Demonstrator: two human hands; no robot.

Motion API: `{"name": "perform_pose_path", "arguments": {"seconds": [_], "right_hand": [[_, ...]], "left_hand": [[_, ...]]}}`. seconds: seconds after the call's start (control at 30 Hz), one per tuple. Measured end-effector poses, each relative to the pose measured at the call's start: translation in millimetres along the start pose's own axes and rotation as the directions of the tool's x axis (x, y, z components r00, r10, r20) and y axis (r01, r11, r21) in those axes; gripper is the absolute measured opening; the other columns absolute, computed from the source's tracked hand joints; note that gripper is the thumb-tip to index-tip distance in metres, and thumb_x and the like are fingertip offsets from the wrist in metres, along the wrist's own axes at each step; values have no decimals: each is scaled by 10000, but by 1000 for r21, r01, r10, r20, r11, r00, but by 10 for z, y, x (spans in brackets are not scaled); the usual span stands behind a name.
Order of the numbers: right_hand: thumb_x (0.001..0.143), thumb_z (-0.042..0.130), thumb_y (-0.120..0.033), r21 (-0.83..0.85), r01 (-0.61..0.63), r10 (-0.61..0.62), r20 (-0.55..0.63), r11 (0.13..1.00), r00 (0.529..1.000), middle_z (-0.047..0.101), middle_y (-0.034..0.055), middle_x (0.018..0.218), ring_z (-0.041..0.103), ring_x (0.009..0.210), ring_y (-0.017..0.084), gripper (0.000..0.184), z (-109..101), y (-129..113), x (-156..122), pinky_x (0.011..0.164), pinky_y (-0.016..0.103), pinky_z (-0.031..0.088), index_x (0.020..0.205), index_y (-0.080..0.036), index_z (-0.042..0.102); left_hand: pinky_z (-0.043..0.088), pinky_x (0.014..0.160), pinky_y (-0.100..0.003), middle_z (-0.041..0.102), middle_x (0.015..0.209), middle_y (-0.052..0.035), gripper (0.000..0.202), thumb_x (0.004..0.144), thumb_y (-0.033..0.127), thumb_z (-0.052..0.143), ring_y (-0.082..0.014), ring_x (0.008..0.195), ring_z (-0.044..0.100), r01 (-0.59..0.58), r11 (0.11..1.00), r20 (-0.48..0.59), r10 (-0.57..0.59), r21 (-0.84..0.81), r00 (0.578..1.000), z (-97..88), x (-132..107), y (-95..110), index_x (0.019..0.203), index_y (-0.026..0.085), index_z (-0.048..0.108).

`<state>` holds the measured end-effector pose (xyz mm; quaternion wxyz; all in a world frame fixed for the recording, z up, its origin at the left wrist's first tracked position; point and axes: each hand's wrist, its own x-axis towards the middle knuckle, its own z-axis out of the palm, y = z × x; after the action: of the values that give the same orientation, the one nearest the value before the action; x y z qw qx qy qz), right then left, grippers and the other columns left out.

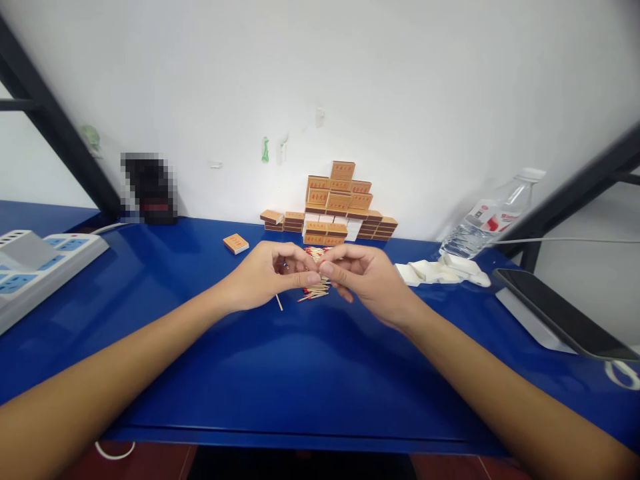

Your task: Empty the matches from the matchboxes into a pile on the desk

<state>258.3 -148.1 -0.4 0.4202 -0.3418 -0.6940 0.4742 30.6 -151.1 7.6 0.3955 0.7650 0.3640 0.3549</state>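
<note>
My left hand [273,273] and my right hand [363,275] meet over the middle of the blue table [300,373], fingertips touching. Both are closed in a pinch on red-tipped matches [316,291]; a loose bunch of them lies on the table right under the fingers, and one stick pokes down below my left hand. Behind the hands, against the white wall, stands a stack of orange matchboxes [337,203]. One single matchbox [235,243] lies apart to the left.
White inner trays [440,270] lie to the right, with a plastic water bottle [493,217] behind them. A dark phone [565,313] rests at the right edge. A white power strip [35,260] sits at the left. Black frame bars slant on both sides.
</note>
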Motion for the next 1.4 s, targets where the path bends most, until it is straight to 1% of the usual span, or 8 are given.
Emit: {"name": "perform_pose_path", "arguments": {"seconds": [0.1,0.2,0.33,0.5,0.8,1.0,1.23,1.4], "right_hand": [[866,798,-425,-475,176,-158,79,862,984,682,38,874,522,676,135,217,-309,-15,75,616,302,403,835,-213,764],[883,772,-281,-723,213,-101,196,657,975,673,35,834,547,702,153,98,-550,71,150,673,305,397,818,-208,765],[922,722,-190,-793,221,-7,263,568,965,686,44,905,598,799,172,58,-581,247,184,718,295,404,868,-199,742],[961,706,-238,-803,274,-48,294,529,955,650,65,1021,596,868,184,63,-541,327,175,763,298,423,1011,-201,717],[979,694,-281,-768,302,-94,304,564,948,608,60,1033,591,874,189,78,-541,423,198,774,306,437,1005,-208,696],[994,659,-247,-759,322,-103,322,566,941,596,59,1033,595,893,192,56,-474,393,177,799,311,447,1013,-216,701],[985,670,-295,-800,277,-99,267,532,959,581,48,1000,556,808,165,124,-451,368,156,751,298,417,914,-193,664],[962,677,-336,-584,235,-174,158,777,972,608,19,858,508,711,143,149,-339,272,150,668,284,410,936,-193,712]], "left_hand": [[420,717,-294,674,885,-31,143,828,343,818,-165,776,585,-130,890,182,54,436,982,-271,-5,28,902,224,792],[394,761,-302,678,911,-21,68,823,283,809,-173,806,591,-133,799,324,-80,586,943,-490,-20,43,889,265,812],[386,776,-300,668,926,-24,101,819,255,795,-193,856,587,-129,772,359,-134,622,924,-514,-38,35,914,279,818],[398,772,-302,636,901,-43,92,882,312,739,-208,884,576,-156,777,407,-138,610,903,-408,-37,-5,863,258,812],[402,832,-332,650,992,-61,194,996,323,581,-233,972,543,-150,793,405,-130,590,905,-371,-61,-21,917,208,715],[427,806,-336,671,931,-37,202,1027,317,513,-206,889,577,-135,824,222,12,550,975,-236,-30,54,952,198,658],[484,773,-315,712,930,-5,210,986,306,632,-169,840,662,-136,883,45,129,449,991,-62,-5,-81,1176,219,658],[501,795,-320,742,907,9,270,969,265,672,-170,853,694,-171,899,-41,204,403,978,61,-18,-90,1235,230,638]]}}
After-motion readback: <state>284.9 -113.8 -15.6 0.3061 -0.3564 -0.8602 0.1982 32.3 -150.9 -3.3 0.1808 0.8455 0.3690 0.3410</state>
